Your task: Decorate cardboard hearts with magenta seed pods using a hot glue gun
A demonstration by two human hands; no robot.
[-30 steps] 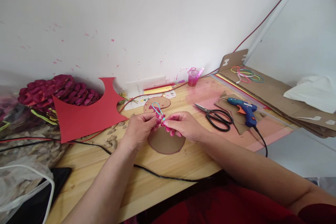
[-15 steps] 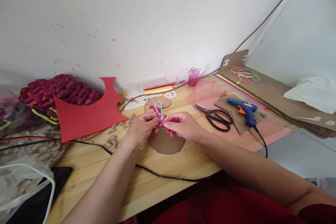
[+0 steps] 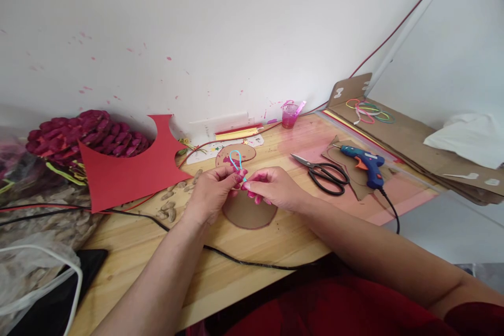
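Note:
A light-blue cord (image 3: 235, 156) is pinched between my two hands, its loop standing up above the fingertips. My left hand (image 3: 214, 189) closes its thumb and fingers on the base of the loop. Close by on the right, my right hand (image 3: 273, 187) pinches the cord's lower part. Pink stain covers the fingertips of both hands. Below them lies a round cardboard disc (image 3: 250, 214), partly hidden by the fingers. Behind the hands is another cardboard disc (image 3: 246, 151) with pink stains.
Black scissors (image 3: 326, 176) and a blue glue gun (image 3: 364, 160) on cardboard lie to the right. Red paper (image 3: 134, 178), peanuts (image 3: 169, 212) and a purple-red shell cluster (image 3: 86, 134) are at left. A black cable (image 3: 244, 264) crosses in front; a pink-stained cup (image 3: 289, 116) stands by the wall.
Both hands stay almost in place. The fingers have shifted slightly, and a little more of the blue cord shows between the two hands. The camera view has moved a touch.

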